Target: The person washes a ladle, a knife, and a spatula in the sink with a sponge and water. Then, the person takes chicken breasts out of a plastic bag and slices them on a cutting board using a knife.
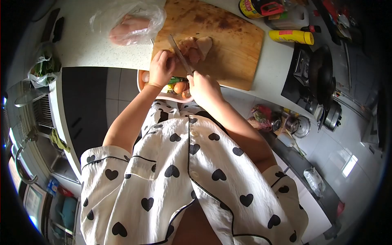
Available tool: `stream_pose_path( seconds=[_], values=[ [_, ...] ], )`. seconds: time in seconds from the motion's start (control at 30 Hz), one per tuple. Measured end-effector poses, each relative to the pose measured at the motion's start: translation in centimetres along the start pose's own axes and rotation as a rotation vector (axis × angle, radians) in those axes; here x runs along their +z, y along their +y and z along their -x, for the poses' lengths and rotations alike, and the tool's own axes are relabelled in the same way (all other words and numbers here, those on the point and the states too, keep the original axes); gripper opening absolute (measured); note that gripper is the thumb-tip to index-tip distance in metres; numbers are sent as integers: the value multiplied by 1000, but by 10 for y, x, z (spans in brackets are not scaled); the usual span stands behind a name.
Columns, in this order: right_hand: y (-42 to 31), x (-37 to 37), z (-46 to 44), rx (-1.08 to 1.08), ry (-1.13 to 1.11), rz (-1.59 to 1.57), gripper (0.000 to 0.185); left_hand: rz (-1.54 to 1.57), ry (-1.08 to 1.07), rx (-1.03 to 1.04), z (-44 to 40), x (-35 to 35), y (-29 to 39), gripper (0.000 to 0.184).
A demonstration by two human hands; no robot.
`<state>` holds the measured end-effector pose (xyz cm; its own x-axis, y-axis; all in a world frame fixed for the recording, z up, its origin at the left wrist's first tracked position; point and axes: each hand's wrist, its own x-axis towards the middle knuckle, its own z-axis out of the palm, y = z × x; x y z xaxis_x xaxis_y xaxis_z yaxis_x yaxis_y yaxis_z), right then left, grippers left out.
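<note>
My right hand (205,86) grips a kitchen knife (179,53) by its handle, its blade slanting up and left across the wooden cutting board (237,53). Pieces of raw meat, seemingly chicken (195,48), lie on the board along the blade's right side. Just left of the blade, my left hand (161,67) is closed with curled fingers at the board's left edge. Its fingertips are hidden, so what it holds cannot be made out. Below both hands, a pale bin (169,96) holds eggshells and green scraps.
More raw meat in a clear plastic bag (136,26) lies on the counter left of the board. A yellow bottle (291,37) and a dark bottle with a yellow label (255,7) stand to the right. Beyond them, a black pan (320,73) sits at the stove.
</note>
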<state>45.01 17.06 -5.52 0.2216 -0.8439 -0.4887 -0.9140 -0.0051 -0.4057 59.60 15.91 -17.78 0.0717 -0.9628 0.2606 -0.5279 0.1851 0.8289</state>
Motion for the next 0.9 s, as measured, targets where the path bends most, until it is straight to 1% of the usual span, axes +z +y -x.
stream_pose_path(
  seconds=[0.07, 0.17, 0.27, 0.37, 0.4, 0.47, 0.5, 0.6, 0.67, 0.77, 0.83, 0.9],
  values=[
    [-8, -2, -4, -16, -11, 1, 28, -3, 9, 2, -1, -1, 1, 9],
    [-11, 1, -16, 16, -20, 12, 26, 12, 1, -14, 1, 1, 1, 8],
    [-4, -4, -7, 18, -47, -26, 26, 8, 5, -12, 1, -1, -1, 8],
    [6, -2, 2, -15, -45, 41, 26, 11, 7, -32, -1, 0, 4, 8],
    [6, 1, -1, -16, -44, -15, 27, 9, 3, -43, -1, -1, 5, 8],
    [-2, 4, -14, 2, -30, -30, 26, 33, 19, -42, -1, 1, 1, 10],
    [-7, 8, -23, 12, -22, -38, 26, 45, 26, -40, -1, 1, 0, 10],
    [-10, 25, -46, -54, 148, 17, 27, 32, 26, -40, 1, 2, 2, 9],
    [-8, 26, -49, -12, 156, -3, 31, 43, 0, -55, 2, 0, 3, 9],
    [10, 27, -50, 69, 171, -175, 33, 39, 15, -33, 0, -2, 6, 11],
    [10, 16, -42, 78, 123, -163, 34, 14, 37, -63, 2, -5, 9, 11],
    [8, 7, -33, 83, 44, -187, 33, 41, 82, -168, 6, -3, 10, 11]
  ],
)
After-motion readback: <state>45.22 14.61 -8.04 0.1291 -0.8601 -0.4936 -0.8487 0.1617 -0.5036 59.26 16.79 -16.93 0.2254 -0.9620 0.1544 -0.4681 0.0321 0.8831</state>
